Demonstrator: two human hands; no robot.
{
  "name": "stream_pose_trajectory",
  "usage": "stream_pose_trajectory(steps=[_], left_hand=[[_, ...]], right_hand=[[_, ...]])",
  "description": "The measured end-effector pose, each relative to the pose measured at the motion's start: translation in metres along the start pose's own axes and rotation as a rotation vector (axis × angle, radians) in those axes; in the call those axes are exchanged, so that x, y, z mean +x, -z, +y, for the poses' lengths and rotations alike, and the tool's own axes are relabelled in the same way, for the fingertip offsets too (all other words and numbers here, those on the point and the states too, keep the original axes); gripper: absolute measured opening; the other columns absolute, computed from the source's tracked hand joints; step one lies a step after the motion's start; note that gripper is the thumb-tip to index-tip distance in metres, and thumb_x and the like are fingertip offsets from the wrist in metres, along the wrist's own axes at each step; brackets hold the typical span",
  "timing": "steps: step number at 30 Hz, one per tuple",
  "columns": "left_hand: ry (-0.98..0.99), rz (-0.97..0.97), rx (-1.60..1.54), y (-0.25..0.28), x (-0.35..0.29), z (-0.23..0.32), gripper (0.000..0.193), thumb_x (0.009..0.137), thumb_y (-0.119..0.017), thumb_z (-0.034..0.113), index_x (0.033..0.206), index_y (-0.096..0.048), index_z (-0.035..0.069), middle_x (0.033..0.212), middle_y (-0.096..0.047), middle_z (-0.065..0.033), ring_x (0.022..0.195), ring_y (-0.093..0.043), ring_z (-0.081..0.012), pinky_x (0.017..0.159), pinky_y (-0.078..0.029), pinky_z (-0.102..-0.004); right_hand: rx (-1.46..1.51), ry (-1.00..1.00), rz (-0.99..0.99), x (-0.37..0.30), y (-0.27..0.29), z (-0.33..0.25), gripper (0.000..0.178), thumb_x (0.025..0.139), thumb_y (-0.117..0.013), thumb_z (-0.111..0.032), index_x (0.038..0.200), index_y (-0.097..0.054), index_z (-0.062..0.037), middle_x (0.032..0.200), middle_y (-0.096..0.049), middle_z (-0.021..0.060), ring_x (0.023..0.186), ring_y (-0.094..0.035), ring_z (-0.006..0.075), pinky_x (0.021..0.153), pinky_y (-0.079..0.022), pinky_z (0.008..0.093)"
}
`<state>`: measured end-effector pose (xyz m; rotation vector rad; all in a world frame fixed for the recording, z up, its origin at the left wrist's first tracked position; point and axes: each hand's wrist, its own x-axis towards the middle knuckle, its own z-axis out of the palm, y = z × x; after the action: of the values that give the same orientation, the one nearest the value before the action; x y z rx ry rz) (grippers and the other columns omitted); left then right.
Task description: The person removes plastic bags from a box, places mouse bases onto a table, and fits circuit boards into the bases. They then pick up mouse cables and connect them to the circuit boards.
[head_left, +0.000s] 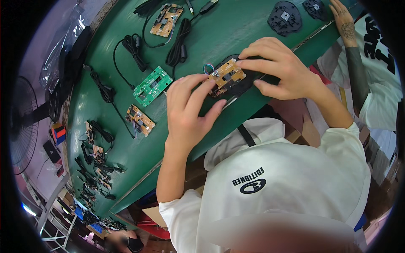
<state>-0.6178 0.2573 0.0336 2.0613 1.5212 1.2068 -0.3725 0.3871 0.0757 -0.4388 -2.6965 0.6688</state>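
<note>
Brown circuit board (230, 77), one: lay over a black base (249, 83) on the green table (240, 25); left hand (187, 103): fingertips at its left end, thumb was spread away; right hand (283, 69): fingertips at its upper right corner, thumb stood apart; green circuit board (147, 93), one: lay farther left

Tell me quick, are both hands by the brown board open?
Left hand: open, thumb apart, fingertips at the left end of the brown board.
Right hand: open, thumb apart, fingertips by its right end.
</note>
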Motion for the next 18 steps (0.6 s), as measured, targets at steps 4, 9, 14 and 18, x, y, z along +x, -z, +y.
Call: stream_pose_trajectory(steps=[4, 9, 14, 18], left_hand=[[0.051, 0.064, 0.055, -0.006, -0.001, -0.002, 0.048, 0.068, -0.087, 0.012, 0.111, -0.068, 0.003, 0.11, -0.065, -0.0103, 0.099, -0.061, -0.0283, 0.086, -0.044, -0.0395], [0.079, 0.001, 0.072, -0.003, 0.0, 0.001, 0.044, 0.07, -0.086, 0.014, 0.11, -0.07, 0.003, 0.109, -0.065, -0.0095, 0.1, -0.061, -0.0287, 0.087, -0.044, -0.0403], [0.082, -0.028, 0.094, -0.001, -0.002, 0.002, 0.041, 0.074, -0.085, 0.014, 0.111, -0.071, 0.002, 0.111, -0.066, -0.0101, 0.103, -0.06, -0.0281, 0.091, -0.046, -0.0389], [0.097, -0.025, 0.096, -0.001, -0.002, 0.003, 0.04, 0.076, -0.084, 0.015, 0.112, -0.071, 0.002, 0.111, -0.066, -0.01, 0.104, -0.06, -0.0289, 0.093, -0.044, -0.0397]], right_hand=[[0.053, -0.072, 0.128, 0.001, -0.011, 0.0, 0.034, 0.077, -0.073, -0.001, 0.111, -0.071, -0.0044, 0.105, -0.065, 0.0096, 0.095, -0.061, 0.0288, 0.086, -0.047, 0.0402], [0.068, -0.102, 0.158, 0.011, -0.023, -0.004, 0.021, 0.076, -0.077, -0.004, 0.097, -0.074, -0.0067, 0.094, -0.065, 0.0046, 0.086, -0.061, 0.0229, 0.08, -0.045, 0.0366], [0.062, -0.136, 0.142, 0.015, -0.026, -0.006, 0.014, 0.076, -0.076, -0.005, 0.089, -0.072, -0.0077, 0.091, -0.063, 0.0021, 0.084, -0.06, 0.02, 0.078, -0.042, 0.0346], [0.105, -0.167, 0.094, 0.018, -0.024, -0.004, 0.009, 0.078, -0.074, -0.01, 0.087, -0.072, -0.01, 0.086, -0.057, -0.0001, 0.086, -0.056, 0.0194, 0.081, -0.04, 0.0344]])
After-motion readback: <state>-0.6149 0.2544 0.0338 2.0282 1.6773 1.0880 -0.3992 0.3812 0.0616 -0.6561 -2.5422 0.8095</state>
